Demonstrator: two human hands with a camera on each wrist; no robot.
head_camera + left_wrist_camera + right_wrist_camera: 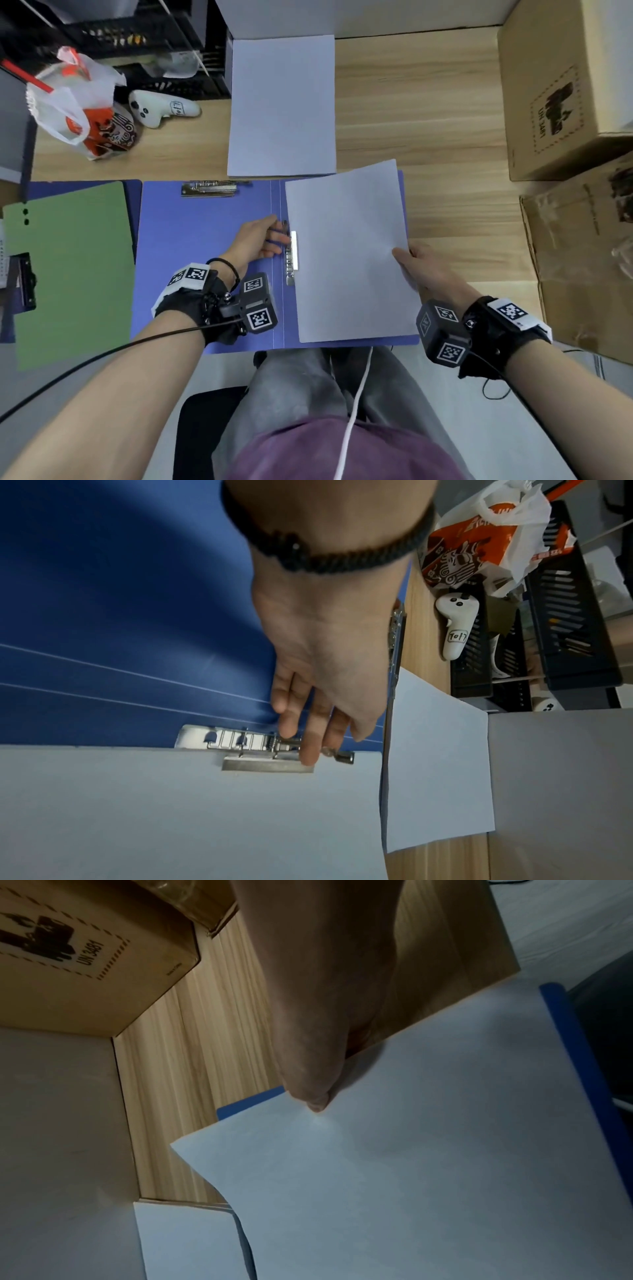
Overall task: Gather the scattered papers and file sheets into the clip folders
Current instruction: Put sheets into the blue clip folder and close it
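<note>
An open blue clip folder (205, 257) lies flat on the wooden desk in front of me. Its metal spine clip (293, 257) (240, 741) sits beside the centre crease. A white sheet (346, 253) (411, 1177) lies slightly askew on the folder's right half, its left edge at the clip. My left hand (282, 236) (308, 739) reaches the clip with fairly straight fingers, fingertips touching its upper end. My right hand (406, 258) pinches the sheet's right edge, thumb (316, 1102) on top. A stack of white paper (281, 106) lies beyond the folder.
A second clip (209, 189) sits at the top of the folder's left half. A green sheet (68, 267) lies on another blue folder at the left. Cardboard boxes (565, 85) stand at the right. A plastic bag (75, 102) and white controller (161, 108) are back left.
</note>
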